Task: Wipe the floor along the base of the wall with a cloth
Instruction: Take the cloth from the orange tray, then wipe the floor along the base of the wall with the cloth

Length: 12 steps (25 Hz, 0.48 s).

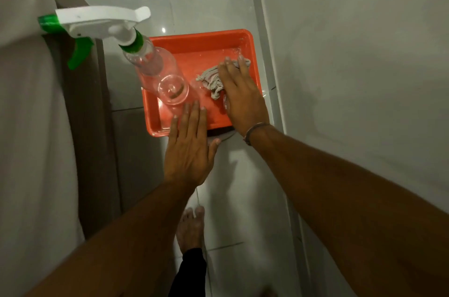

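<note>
Head view: right hand [239,92] flat, fingers spread on cloth [211,79] in tray [155,126], no grip yet; left hand [189,148] open, empty, at 6 o'clock rim. Bunch cloth fully before lifting toward wall [352,53] at 3 o'clock.

Both forearms were bare, with no sleeves reaching down to the wrists. The right hand [243,99] wore a thin bracelet [255,130] around the wrist, a pale band beside a darker cord. The left hand [188,148] carried no ring, watch or band that could be made out. Below the left hand, one foot [190,228] was bare, without shoe or sock. A black trouser leg [188,272] ended just above the ankle of that foot.
</note>
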Each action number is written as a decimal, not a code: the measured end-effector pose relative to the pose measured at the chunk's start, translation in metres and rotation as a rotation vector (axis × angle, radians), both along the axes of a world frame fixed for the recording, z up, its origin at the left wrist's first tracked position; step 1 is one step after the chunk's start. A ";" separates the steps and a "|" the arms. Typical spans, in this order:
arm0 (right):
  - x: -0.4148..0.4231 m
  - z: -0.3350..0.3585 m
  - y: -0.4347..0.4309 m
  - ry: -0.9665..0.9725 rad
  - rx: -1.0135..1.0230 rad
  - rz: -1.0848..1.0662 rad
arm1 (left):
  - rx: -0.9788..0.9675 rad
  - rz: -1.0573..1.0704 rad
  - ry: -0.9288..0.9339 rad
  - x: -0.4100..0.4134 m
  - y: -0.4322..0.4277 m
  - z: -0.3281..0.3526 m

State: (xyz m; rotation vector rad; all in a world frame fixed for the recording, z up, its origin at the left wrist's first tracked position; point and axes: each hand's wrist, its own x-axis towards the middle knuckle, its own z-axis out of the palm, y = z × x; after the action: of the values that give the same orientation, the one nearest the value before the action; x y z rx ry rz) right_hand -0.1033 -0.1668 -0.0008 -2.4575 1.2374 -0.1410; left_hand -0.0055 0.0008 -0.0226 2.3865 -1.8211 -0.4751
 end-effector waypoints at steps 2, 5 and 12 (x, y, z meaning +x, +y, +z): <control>-0.022 0.024 0.028 -0.080 -0.031 -0.019 | 0.017 -0.010 -0.006 -0.019 0.020 0.012; -0.070 0.049 0.081 -0.140 -0.055 -0.085 | 0.021 -0.003 -0.024 -0.061 0.063 0.025; -0.204 0.004 0.233 -0.044 0.027 -0.141 | 0.212 -0.026 -0.046 -0.175 0.192 -0.019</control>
State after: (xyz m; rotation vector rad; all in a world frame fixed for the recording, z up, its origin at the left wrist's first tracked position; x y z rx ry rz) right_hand -0.3074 0.0667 0.0033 -2.3313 1.3838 -0.2146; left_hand -0.1804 0.1930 -0.0411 2.5307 -1.9117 -0.6516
